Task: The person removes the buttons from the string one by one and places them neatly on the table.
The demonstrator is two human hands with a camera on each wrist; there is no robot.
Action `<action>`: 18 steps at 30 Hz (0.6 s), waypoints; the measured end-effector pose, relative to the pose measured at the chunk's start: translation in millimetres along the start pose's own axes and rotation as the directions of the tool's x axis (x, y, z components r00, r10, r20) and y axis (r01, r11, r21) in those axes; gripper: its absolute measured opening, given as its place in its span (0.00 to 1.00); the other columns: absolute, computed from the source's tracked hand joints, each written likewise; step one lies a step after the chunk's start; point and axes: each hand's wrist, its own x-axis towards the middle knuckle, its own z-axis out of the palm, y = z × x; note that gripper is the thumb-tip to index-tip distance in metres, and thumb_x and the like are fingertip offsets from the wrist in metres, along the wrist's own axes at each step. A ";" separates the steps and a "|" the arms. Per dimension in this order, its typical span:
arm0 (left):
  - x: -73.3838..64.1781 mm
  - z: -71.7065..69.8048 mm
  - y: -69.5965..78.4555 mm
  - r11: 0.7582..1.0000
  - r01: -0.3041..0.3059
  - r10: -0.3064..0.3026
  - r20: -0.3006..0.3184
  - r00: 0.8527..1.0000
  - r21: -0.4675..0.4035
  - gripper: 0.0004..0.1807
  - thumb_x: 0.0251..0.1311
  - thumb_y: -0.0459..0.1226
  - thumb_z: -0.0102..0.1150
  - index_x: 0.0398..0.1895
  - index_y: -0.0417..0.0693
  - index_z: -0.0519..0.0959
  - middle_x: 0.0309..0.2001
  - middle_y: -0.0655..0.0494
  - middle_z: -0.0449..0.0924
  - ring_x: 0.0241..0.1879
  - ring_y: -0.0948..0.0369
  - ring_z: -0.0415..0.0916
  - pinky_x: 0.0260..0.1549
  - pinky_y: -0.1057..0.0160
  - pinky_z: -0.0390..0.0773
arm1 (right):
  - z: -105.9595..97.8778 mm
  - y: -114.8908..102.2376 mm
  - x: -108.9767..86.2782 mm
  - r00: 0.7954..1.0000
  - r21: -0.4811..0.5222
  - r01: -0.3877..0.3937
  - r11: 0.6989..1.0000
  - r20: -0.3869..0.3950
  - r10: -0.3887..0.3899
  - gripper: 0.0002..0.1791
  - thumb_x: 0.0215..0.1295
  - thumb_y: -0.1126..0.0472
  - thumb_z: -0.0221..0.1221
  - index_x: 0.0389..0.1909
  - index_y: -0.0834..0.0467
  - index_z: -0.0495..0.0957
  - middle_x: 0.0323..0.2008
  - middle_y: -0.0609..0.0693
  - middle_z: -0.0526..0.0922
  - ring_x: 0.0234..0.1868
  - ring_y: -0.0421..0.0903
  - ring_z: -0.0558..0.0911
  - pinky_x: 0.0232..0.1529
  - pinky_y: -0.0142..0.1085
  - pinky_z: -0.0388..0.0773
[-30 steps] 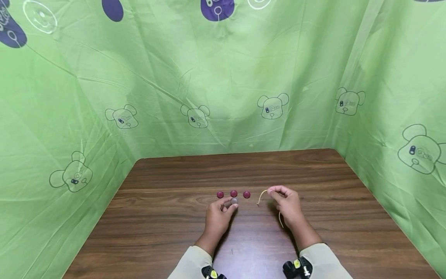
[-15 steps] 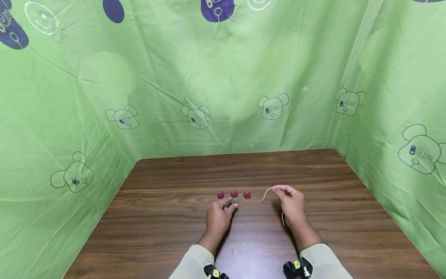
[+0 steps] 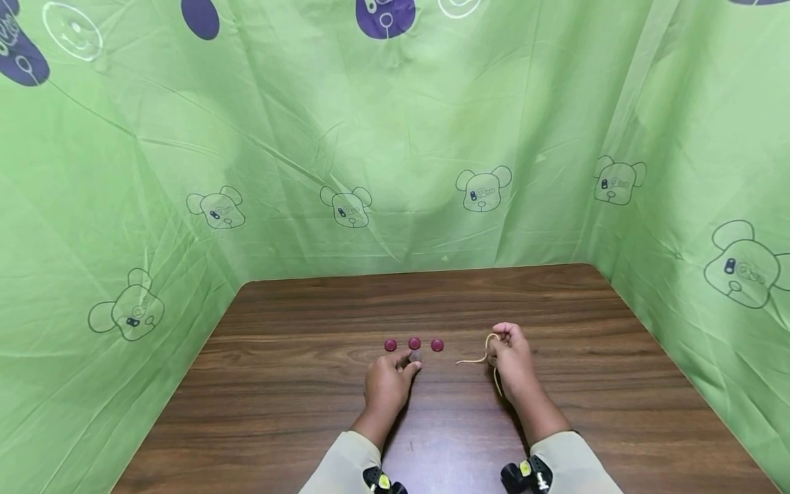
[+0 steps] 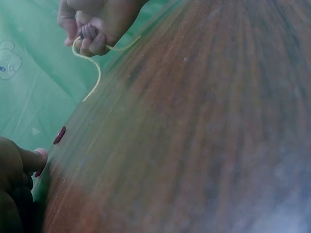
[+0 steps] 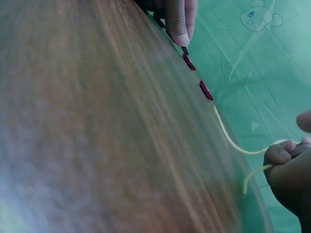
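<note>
Three dark red round buttons lie in a row on the wooden table: a left one (image 3: 390,344), a middle one (image 3: 414,342) and a right one (image 3: 437,344). Just in front of the middle one, my left hand (image 3: 386,388) pinches a grey round button (image 3: 415,356) between thumb and index finger. To the right, my right hand (image 3: 513,358) grips a thin yellow cord (image 3: 472,361). One end of the cord reaches left towards the buttons; the other hangs below the palm. In the right wrist view the cord (image 5: 226,133) curves from the curled fingers (image 5: 279,153).
The brown wooden table (image 3: 296,425) stretches round both hands. Green cloth (image 3: 407,137) with bear outlines hangs behind it and at both sides. A dark camera (image 3: 524,475) is strapped at the right wrist, another (image 3: 384,481) at the left.
My right hand has shifted slightly right, and its index finger has lifted off the cord. The cord now loops by the thumb, its end lower and flatter. My left hand stays nearly still.
</note>
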 end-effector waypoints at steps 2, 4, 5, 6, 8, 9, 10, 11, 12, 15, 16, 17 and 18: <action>0.1 -0.1 -0.1 1.000 0.007 -0.007 0.003 1.000 0.013 0.15 0.56 0.43 0.83 0.46 0.54 0.95 0.18 0.63 0.79 0.24 0.63 0.76 0.28 0.56 0.79 | 0.6 0.2 -0.4 0.999 -0.034 -0.017 0.999 0.029 0.018 0.19 0.66 0.80 0.47 0.56 0.65 0.63 0.37 0.45 0.66 0.32 0.38 0.67 0.30 0.27 0.68; 0.0 0.1 0.3 1.000 0.008 -0.008 0.002 1.000 0.026 0.15 0.56 0.43 0.83 0.46 0.55 0.95 0.21 0.62 0.84 0.27 0.59 0.82 0.30 0.54 0.82 | 1.3 0.6 -1.0 0.998 -0.064 -0.030 0.997 0.054 0.033 0.15 0.72 0.78 0.49 0.57 0.67 0.64 0.37 0.45 0.67 0.33 0.38 0.68 0.31 0.27 0.69; -0.1 0.2 0.7 0.999 0.008 -0.008 0.001 1.000 0.032 0.15 0.56 0.43 0.83 0.46 0.55 0.95 0.23 0.61 0.87 0.29 0.56 0.86 0.32 0.52 0.83 | 1.6 0.6 -1.4 0.997 -0.080 -0.032 0.996 0.067 0.037 0.13 0.75 0.77 0.50 0.57 0.68 0.66 0.36 0.45 0.68 0.32 0.38 0.69 0.31 0.27 0.70; -0.4 0.1 1.3 0.999 0.009 -0.009 0.001 1.000 0.036 0.15 0.56 0.43 0.83 0.46 0.55 0.95 0.25 0.60 0.90 0.32 0.54 0.88 0.33 0.51 0.84 | 1.7 0.8 -1.6 0.996 -0.092 -0.034 0.995 0.076 0.041 0.12 0.77 0.75 0.50 0.57 0.69 0.68 0.35 0.45 0.69 0.32 0.38 0.69 0.31 0.27 0.70; -0.5 0.6 1.7 0.999 0.004 -0.004 -0.003 1.000 0.045 0.15 0.56 0.43 0.83 0.46 0.55 0.95 0.30 0.57 0.93 0.36 0.49 0.91 0.35 0.48 0.86 | 2.2 1.6 -1.6 0.995 -0.104 -0.023 0.994 0.095 0.033 0.12 0.81 0.71 0.51 0.59 0.72 0.71 0.31 0.45 0.70 0.29 0.37 0.69 0.29 0.27 0.68; -0.8 0.5 2.1 0.999 0.004 -0.003 -0.003 1.000 0.046 0.15 0.56 0.43 0.83 0.46 0.54 0.95 0.32 0.57 0.94 0.38 0.48 0.92 0.36 0.48 0.86 | 2.3 1.9 -1.4 0.994 -0.100 -0.018 0.995 0.104 0.029 0.13 0.83 0.70 0.52 0.61 0.72 0.73 0.29 0.46 0.70 0.28 0.37 0.69 0.28 0.27 0.67; -1.1 0.4 2.4 0.999 0.004 -0.003 -0.003 1.000 0.048 0.15 0.56 0.43 0.83 0.47 0.54 0.95 0.33 0.56 0.94 0.39 0.47 0.92 0.36 0.47 0.86 | 2.2 1.9 -1.4 0.994 -0.097 -0.015 0.995 0.108 0.025 0.15 0.84 0.69 0.52 0.63 0.73 0.73 0.29 0.46 0.70 0.27 0.37 0.68 0.27 0.27 0.66; -1.0 0.5 2.5 0.999 0.002 -0.002 -0.003 1.000 0.050 0.15 0.56 0.42 0.83 0.47 0.54 0.95 0.33 0.56 0.94 0.38 0.47 0.92 0.36 0.47 0.86 | 2.0 1.5 -1.5 0.993 -0.097 -0.010 0.995 0.113 0.021 0.16 0.84 0.68 0.53 0.65 0.72 0.73 0.29 0.46 0.71 0.26 0.37 0.68 0.27 0.27 0.66; -1.0 0.4 2.7 0.999 0.001 -0.001 -0.001 1.000 0.049 0.15 0.56 0.42 0.83 0.47 0.54 0.95 0.33 0.57 0.94 0.38 0.48 0.92 0.36 0.47 0.86 | 1.9 1.5 -1.3 0.994 -0.096 -0.009 0.995 0.110 0.020 0.18 0.84 0.68 0.54 0.67 0.71 0.73 0.29 0.45 0.72 0.26 0.37 0.69 0.26 0.26 0.66; -0.3 0.7 2.3 0.999 -0.004 0.004 0.002 1.000 0.054 0.14 0.56 0.42 0.83 0.46 0.55 0.95 0.31 0.58 0.93 0.36 0.49 0.92 0.34 0.49 0.85 | 1.3 1.3 -1.4 0.997 -0.095 -0.009 0.995 0.080 0.017 0.18 0.81 0.67 0.60 0.65 0.68 0.73 0.30 0.43 0.76 0.25 0.37 0.72 0.25 0.27 0.70; 0.1 1.0 1.9 0.998 -0.004 0.004 0.002 1.000 0.056 0.14 0.56 0.42 0.83 0.46 0.55 0.95 0.31 0.58 0.93 0.36 0.49 0.91 0.34 0.49 0.85 | 1.0 1.3 -1.4 0.998 -0.095 -0.007 0.995 0.064 0.013 0.17 0.79 0.67 0.62 0.63 0.67 0.74 0.31 0.42 0.77 0.25 0.37 0.73 0.26 0.27 0.72; 0.6 1.3 1.4 0.998 -0.004 0.004 0.003 1.000 0.058 0.14 0.56 0.42 0.83 0.46 0.56 0.95 0.31 0.59 0.93 0.36 0.49 0.91 0.34 0.49 0.85 | 1.0 1.8 -1.3 0.999 -0.094 -0.005 0.996 0.048 0.010 0.17 0.77 0.67 0.64 0.60 0.68 0.75 0.30 0.41 0.78 0.25 0.36 0.73 0.26 0.27 0.73; 0.8 1.3 1.1 0.998 -0.003 0.002 0.005 1.000 0.060 0.14 0.56 0.42 0.83 0.47 0.56 0.95 0.31 0.59 0.93 0.37 0.49 0.91 0.34 0.49 0.85 | 0.9 2.7 -0.8 0.999 -0.087 -0.005 0.996 0.034 0.008 0.17 0.75 0.68 0.66 0.58 0.68 0.75 0.28 0.40 0.77 0.25 0.36 0.73 0.25 0.27 0.73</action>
